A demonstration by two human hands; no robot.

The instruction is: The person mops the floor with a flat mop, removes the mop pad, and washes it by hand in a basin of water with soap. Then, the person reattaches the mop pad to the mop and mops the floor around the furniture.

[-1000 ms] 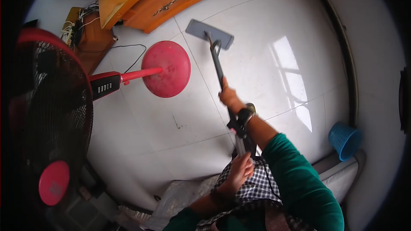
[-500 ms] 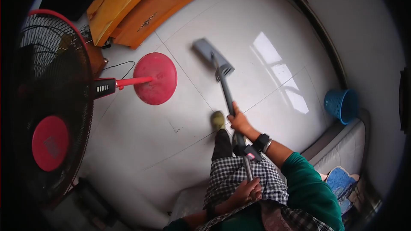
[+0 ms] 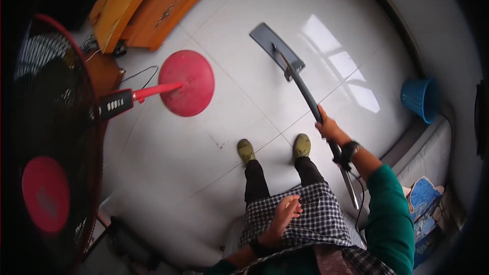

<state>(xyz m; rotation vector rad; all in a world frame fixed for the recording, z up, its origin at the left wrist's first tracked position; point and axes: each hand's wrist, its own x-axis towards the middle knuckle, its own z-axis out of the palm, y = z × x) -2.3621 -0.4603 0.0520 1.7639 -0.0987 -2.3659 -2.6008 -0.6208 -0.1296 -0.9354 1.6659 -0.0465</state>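
Note:
A long dark pole (image 3: 307, 94) runs up from my right side to a flat grey rectangular mop head (image 3: 277, 46), which is over the white tiled floor (image 3: 204, 183). My right hand (image 3: 330, 126) is wrapped round the middle of the pole. The pole's silver lower end hangs free beside the checked apron (image 3: 310, 209). In front of the apron is my left hand (image 3: 286, 215), off the pole, with its fingers loosely curled and nothing seen in them.
A red fan (image 3: 61, 137) fills the left side, its round red base (image 3: 187, 83) on the floor. A wooden cabinet (image 3: 153, 15) is at the upper left. At the right are a blue basket (image 3: 420, 100) and a grey sofa (image 3: 425, 153). Both green shoes (image 3: 301, 146) show below.
My left hand has let go of the pole's lower end. My right hand and the pole have moved right. Both feet now show side by side.

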